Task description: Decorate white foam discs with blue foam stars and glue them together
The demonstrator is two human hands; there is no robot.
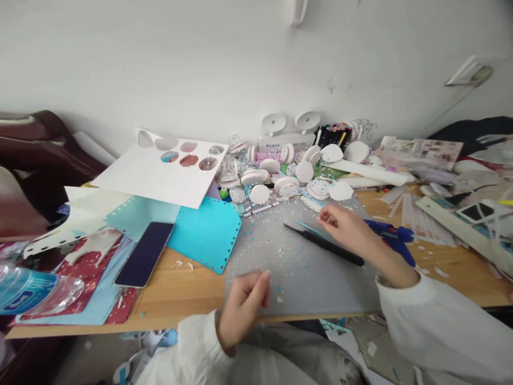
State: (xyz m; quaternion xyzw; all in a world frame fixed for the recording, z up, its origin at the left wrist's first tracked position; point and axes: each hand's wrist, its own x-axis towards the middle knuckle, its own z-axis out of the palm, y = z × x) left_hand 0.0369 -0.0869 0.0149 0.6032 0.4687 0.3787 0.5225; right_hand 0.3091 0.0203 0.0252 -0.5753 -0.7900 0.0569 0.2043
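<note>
My left hand (246, 307) is closed at the front edge of the grey cutting mat (256, 251), thumb pressed along the curled fingers; anything inside it is hidden. Above the mat's right side, my right hand (340, 227) has its fingers curled with the tips together, and whatever they may pinch is too small to make out. Just below that hand lies a slim black tool (331, 248) with a pointed tip, beside a narrow teal strip (312, 230). A blue glue gun (388, 232) rests under the right wrist. Tiny blue and white scraps dot the mat.
Many white foam discs (260, 193) crowd the back of the desk. To the left are a white sheet with round holes (160, 179), turquoise paper (206, 232), a phone (145, 254) and a plastic bottle (36, 291). Clear glue sticks (420, 216) lie right.
</note>
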